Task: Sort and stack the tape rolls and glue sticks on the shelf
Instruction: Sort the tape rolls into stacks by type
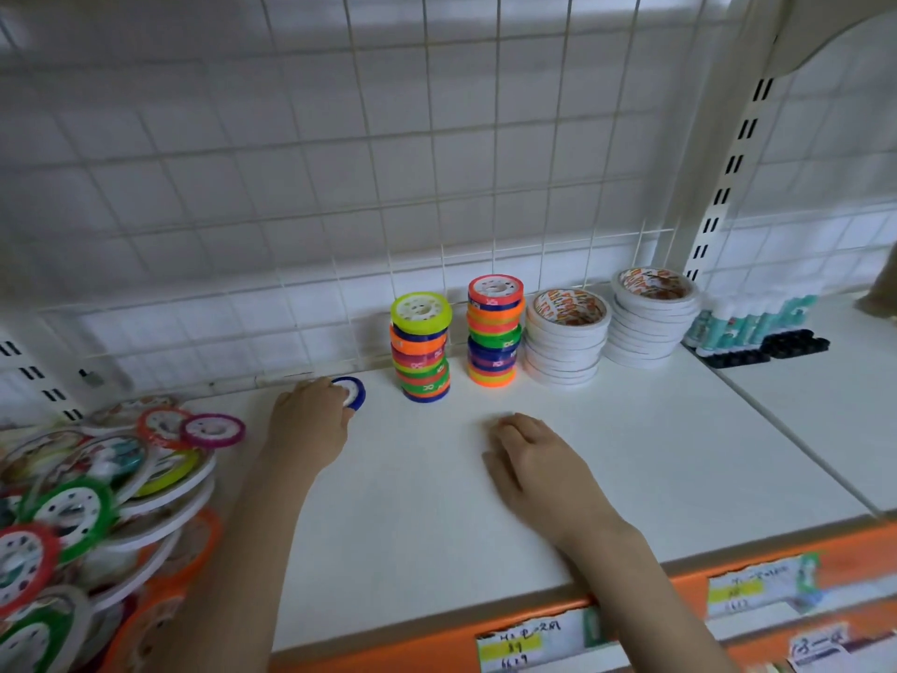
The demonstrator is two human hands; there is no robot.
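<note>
Two hands (427, 459), four tape stacks (529, 327) — one blue roll (357, 388)

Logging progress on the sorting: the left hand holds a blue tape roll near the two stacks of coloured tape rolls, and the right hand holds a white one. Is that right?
Not quite. The head view shows the right hand resting on the white shelf board, holding nothing. The left hand does hold the small blue tape roll, left of the two stacks of coloured tape rolls.

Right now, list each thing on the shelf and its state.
left hand: grips the blue tape roll, tilted on the shelf.
right hand: flat on the shelf, holding nothing.
coloured tape stacks: two, upright.
white tape stacks: two, upright.
loose tape pile: unsorted, far left.
glue sticks: grouped at right.
</note>
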